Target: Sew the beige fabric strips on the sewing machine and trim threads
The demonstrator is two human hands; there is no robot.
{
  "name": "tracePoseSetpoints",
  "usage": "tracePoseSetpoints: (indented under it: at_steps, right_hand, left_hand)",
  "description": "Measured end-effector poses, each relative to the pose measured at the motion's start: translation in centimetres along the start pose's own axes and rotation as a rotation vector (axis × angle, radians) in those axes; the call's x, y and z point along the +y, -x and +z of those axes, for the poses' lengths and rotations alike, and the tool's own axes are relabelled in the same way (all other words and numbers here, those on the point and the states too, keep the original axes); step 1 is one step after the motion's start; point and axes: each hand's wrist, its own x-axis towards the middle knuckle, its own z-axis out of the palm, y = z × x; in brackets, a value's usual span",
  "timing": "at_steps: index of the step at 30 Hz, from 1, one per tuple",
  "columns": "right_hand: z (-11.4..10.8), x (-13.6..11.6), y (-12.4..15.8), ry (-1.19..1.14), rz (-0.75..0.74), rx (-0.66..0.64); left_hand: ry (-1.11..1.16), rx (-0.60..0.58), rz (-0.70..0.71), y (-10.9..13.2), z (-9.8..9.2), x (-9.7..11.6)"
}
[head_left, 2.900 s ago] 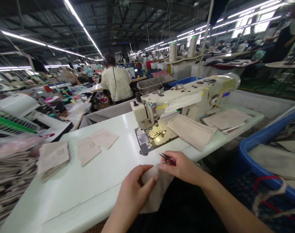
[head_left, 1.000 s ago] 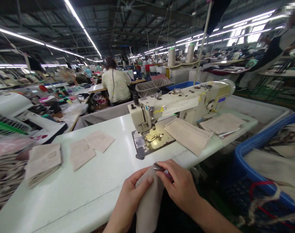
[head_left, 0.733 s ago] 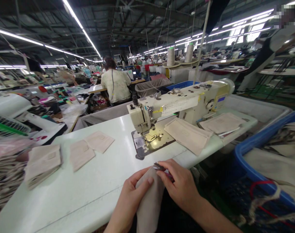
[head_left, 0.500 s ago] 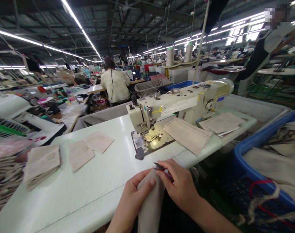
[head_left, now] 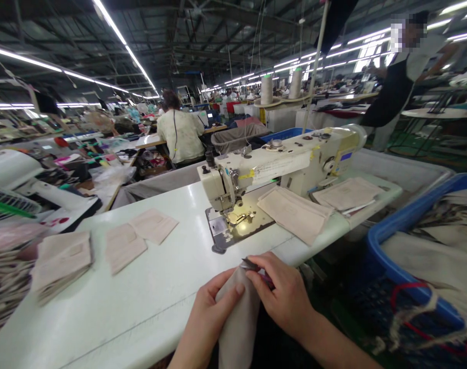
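At the near edge of the white table (head_left: 141, 302), my left hand (head_left: 206, 318) pinches a beige fabric piece (head_left: 237, 328) that hangs down off the edge. My right hand (head_left: 287, 297) is closed on small thread snips (head_left: 250, 265), whose tips meet the top corner of the fabric. Just beyond stands the cream sewing machine (head_left: 271, 164) with its metal needle plate (head_left: 237, 225).
Beige fabric pieces lie on the table: a stack (head_left: 60, 261) at left, two loose ones (head_left: 137, 236), more to the right of the machine (head_left: 295, 212). A blue bin (head_left: 387, 236) with fabric stands at right. A seated person (head_left: 179, 133) works ahead; another person (head_left: 394, 87) stands at far right.
Since the oldest frame the fabric was turned from flat to hanging vertically and the snips brought to its top corner. Over the last second my hands hardly moved; the standing person walked left.
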Motion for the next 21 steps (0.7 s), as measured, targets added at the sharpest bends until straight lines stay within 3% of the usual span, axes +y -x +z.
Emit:
tracePoseSetpoints:
  at_steps: [5, 11, 21]
  right_hand:
    - [0.24, 0.13, 0.12, 0.056, -0.089, 0.007]
    - [-0.21, 0.43, -0.04, 0.0, 0.021, 0.029]
    - [-0.05, 0.47, 0.09, 0.003, 0.018, 0.02]
  left_hand:
    - [0.043, -0.008, -0.009, -0.16, -0.21, -0.24]
    - [0.198, -0.043, -0.098, -0.18, -0.43, 0.01]
    - [0.209, -0.018, -0.087, -0.01, -0.06, 0.22]
